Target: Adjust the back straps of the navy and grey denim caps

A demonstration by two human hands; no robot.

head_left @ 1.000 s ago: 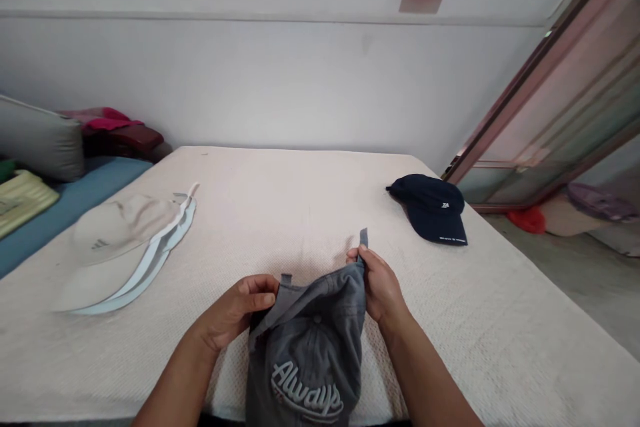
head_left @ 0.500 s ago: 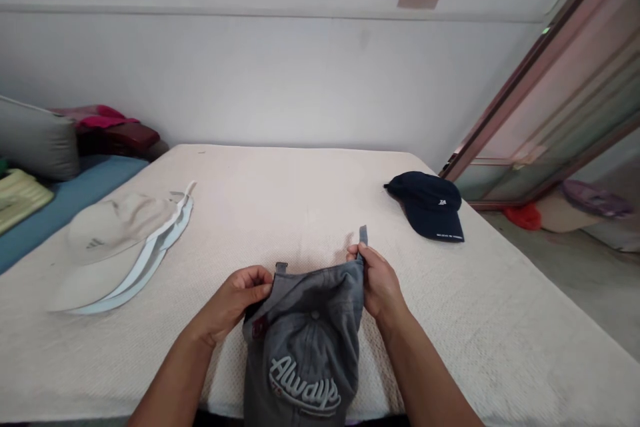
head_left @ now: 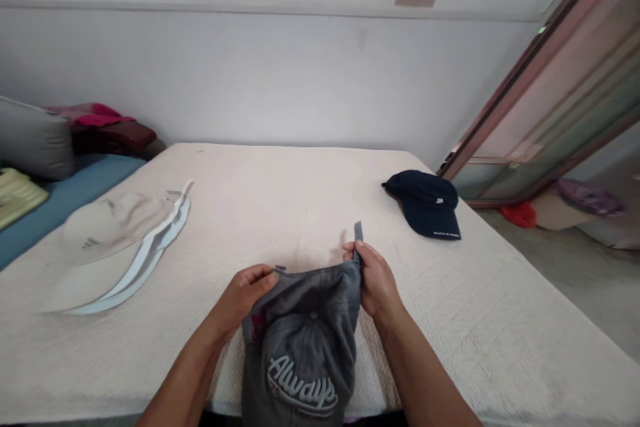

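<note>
A grey cap [head_left: 307,340] with white "Always" lettering lies at the table's near edge, its back edge facing away from me. My left hand [head_left: 250,288] pinches the cap's rear edge at the left, beside a small buckle. On the other side, my right hand [head_left: 376,277] grips the rear edge where the loose grey strap [head_left: 358,232] sticks up past the fingers. Farther right lies a navy cap [head_left: 425,204] with small white lettering. Several stacked caps rest at the left, a beige cap [head_left: 107,230] on top of pale blue ones.
A cream cloth covers the table [head_left: 280,194], which meets a white wall [head_left: 280,80]. Beyond its left side are a grey cushion [head_left: 35,140] and a blue surface [head_left: 100,177]. A sliding door frame [head_left: 500,97] stands at the right, with a red item [head_left: 519,215] on the floor.
My left hand has shifted slightly right along the cap's rear edge, its thumb now over the corner near the buckle. The right hand keeps its hold by the strap.
</note>
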